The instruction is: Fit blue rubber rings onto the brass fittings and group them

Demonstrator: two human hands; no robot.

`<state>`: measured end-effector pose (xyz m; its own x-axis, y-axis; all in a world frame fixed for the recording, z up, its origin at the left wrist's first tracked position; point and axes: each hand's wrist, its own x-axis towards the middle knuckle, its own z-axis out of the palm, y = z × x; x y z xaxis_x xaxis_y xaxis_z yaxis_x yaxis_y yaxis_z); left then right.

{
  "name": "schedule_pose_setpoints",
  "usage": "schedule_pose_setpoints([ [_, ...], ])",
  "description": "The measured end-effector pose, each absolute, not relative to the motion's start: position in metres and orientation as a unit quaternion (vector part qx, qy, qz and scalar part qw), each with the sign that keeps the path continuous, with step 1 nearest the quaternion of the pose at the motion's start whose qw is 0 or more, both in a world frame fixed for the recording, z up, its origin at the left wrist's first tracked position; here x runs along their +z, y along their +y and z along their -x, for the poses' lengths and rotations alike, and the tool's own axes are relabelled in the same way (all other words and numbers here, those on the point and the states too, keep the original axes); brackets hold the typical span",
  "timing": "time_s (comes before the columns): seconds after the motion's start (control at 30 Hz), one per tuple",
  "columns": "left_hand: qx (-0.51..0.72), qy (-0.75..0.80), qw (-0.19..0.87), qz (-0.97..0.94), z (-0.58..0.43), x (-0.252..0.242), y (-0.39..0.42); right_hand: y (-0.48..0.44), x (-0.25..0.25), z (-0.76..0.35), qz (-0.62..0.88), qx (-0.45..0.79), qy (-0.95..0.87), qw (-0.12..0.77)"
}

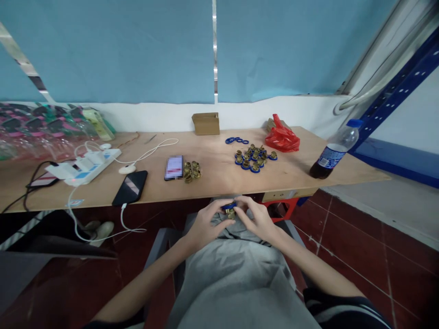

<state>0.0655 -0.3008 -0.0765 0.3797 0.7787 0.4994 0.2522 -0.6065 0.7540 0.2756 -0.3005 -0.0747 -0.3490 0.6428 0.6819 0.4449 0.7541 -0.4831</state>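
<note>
Over my lap, just in front of the table edge, a brass fitting with a blue ring (pixel 229 209) is held between both hands. My left hand (pixel 210 221) pinches it from the left, thumb below and fingers above. From the right, the fingers and thumb of my right hand (pixel 255 217) close on the same piece. On the table beyond lies a cluster of similar brass fittings with blue rings (pixel 254 157). Several brass pieces without visible blue rings (pixel 192 171) sit beside a lit phone (pixel 174 167). Loose blue rings (pixel 236 140) lie farther back.
A cardboard box (pixel 206 124) and red plastic bag (pixel 282 137) stand at the back. A cola bottle (pixel 334 151) is at the right. To the left are a power strip (pixel 91 167) with cables, a dark phone (pixel 130 188) and several spray bottles (pixel 37 132).
</note>
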Motion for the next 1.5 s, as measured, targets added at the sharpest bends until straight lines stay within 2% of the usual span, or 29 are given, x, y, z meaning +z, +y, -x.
schedule_pose_setpoints([
  [0.13, 0.452, 0.341, 0.35, -0.746, -0.068, -0.081, -0.291, -0.288, -0.071, -0.281, 0.326, 0.042, -0.834, 0.443],
  [0.3, 0.428, 0.339, 0.351, -0.761, -0.071, -0.088, -0.275, -0.272, -0.07, -0.285, 0.338, -0.023, -0.85, 0.403],
  [0.9, 0.397, 0.325, 0.345, -0.786, -0.073, -0.104, -0.227, -0.232, -0.08, -0.289, 0.329, 0.0, -0.867, 0.375],
  [1.23, 0.387, 0.294, 0.341, -0.804, -0.067, -0.095, -0.238, -0.243, -0.074, -0.29, 0.338, 0.037, -0.857, 0.386],
  [1.5, 0.402, 0.307, 0.356, -0.786, -0.067, -0.09, -0.259, -0.262, -0.071, -0.288, 0.33, 0.018, -0.854, 0.4],
])
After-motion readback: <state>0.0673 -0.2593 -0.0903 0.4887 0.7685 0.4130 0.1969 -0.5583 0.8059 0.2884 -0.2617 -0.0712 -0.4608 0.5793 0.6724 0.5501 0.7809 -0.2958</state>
